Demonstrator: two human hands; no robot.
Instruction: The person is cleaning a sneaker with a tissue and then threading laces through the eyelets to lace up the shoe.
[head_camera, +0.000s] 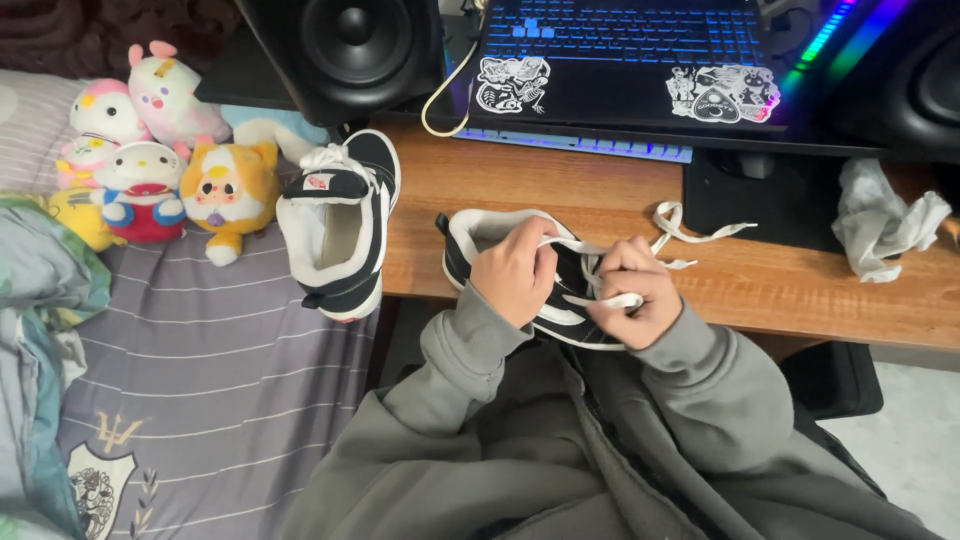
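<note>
You are looking at two shoes, one (560, 290) under your two hands, left (515, 272) and right (632, 292), and the other (340, 225) lying at the desk's left edge. Five plush toys (160, 150) are sitting together on the bed. You are also seeing one laptop (625, 60), one speaker (350, 50) and one crumpled tissue (885, 220).

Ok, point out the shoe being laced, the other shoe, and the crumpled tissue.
Laced shoe (480, 232), head view, white heel lining.
Other shoe (340, 215), head view, tongue and opening.
Crumpled tissue (885, 222), head view, its middle.
</note>
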